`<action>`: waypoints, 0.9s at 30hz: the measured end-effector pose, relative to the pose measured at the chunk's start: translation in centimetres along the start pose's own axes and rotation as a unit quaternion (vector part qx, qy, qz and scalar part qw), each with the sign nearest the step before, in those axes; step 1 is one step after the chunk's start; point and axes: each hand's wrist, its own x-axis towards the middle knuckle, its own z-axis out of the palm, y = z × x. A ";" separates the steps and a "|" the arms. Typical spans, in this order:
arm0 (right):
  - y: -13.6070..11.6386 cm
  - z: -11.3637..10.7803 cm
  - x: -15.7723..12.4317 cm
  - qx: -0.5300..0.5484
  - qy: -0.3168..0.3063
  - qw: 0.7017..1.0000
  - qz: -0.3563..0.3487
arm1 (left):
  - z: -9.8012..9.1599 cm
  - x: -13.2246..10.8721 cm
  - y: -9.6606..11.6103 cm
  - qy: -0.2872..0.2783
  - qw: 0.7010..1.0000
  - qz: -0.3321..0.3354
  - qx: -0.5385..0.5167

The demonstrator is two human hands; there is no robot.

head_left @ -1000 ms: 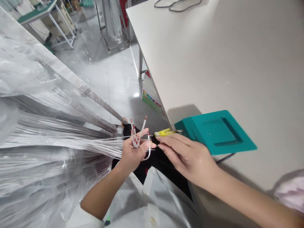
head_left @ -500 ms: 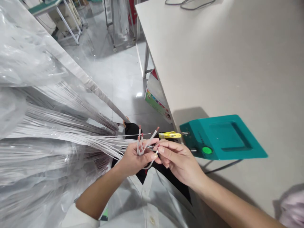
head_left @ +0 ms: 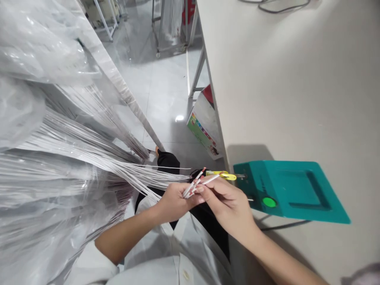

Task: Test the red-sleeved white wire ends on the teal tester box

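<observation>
My left hand (head_left: 175,202) is closed around several white wires (head_left: 193,186), whose reddish-brown ends stick up past the fingers. My right hand (head_left: 230,200) is closed in a pinch at the tips, touching the same wires; one white wire (head_left: 212,177) slants up from between the two hands. Both hands meet in front of the body. From the left, a long bundle of white wires (head_left: 127,169) runs toward my left hand, its near part hidden behind the fingers. Just beyond my right hand is a yellow-handled tool (head_left: 227,176), pointing at the teal device.
A teal device (head_left: 299,190) with a green button (head_left: 269,202) sits at the edge of the table (head_left: 291,99). Plastic-wrapped wire bundles (head_left: 44,198) hang over a rail (head_left: 127,95) on the left. A printed box (head_left: 204,126) stands on the floor beside the table.
My right hand has come in over the wire ends, which now lean to the right and lie closer together. The view has shifted, so the table and device sit farther right.
</observation>
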 end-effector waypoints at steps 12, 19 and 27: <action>0.3 0.4 -0.7 -0.058 0.073 0.995 0.018 | -1.2 0.5 -0.8 0.199 0.973 -0.018 -0.117; 0.9 1.2 -0.9 -0.114 0.007 0.993 -0.039 | -0.5 0.1 0.8 0.191 0.980 0.060 0.006; 1.1 0.6 -1.0 -0.136 -0.007 0.990 -0.038 | 0.3 0.1 1.0 0.173 0.981 0.060 0.067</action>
